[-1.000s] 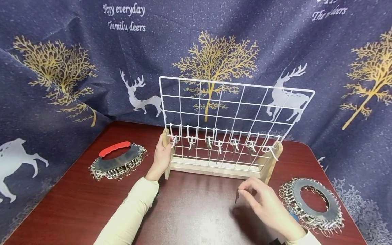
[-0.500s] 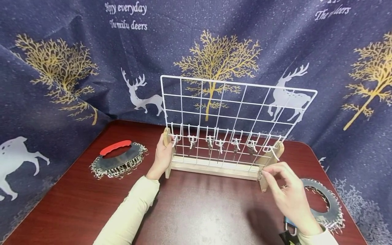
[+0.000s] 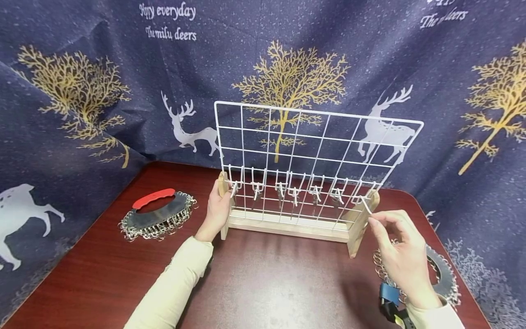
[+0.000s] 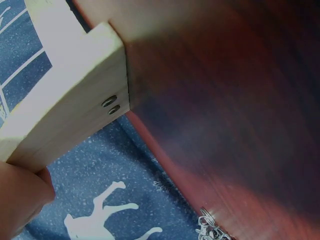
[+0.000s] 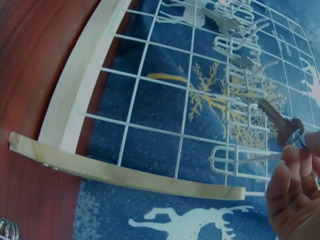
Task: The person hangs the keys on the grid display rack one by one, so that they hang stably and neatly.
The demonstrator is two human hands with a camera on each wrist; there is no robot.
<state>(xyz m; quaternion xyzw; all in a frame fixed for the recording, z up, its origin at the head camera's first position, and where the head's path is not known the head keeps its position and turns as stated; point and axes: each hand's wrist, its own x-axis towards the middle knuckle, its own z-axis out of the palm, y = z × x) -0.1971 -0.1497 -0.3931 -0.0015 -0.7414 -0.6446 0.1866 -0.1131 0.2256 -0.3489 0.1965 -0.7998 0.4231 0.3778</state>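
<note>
A white wire grid rack (image 3: 304,151) on a wooden stand leans across the middle of the table in the head view. My left hand (image 3: 217,208) grips the stand's left wooden upright (image 4: 75,105). In the right wrist view, a dark key (image 5: 280,120) hangs out from its small ring (image 5: 300,136). My right hand (image 3: 404,251) pinches that ring beside the tip of the rightmost white hook (image 5: 250,159); whether ring and hook touch cannot be told. Other keys (image 5: 240,62) hang on hooks farther along the row.
At left lies a dark curved plate (image 3: 158,214) with a red handle and many metal rings along its edge. A grey ring-shaped plate (image 3: 445,278), also fringed with rings, lies at right, partly behind my right hand. Close to my right wrist is a blue padlock (image 3: 389,293).
My right hand has moved right and up with the key, from the table's front middle to the rightmost hook. My left hand has stayed on the upright.
</note>
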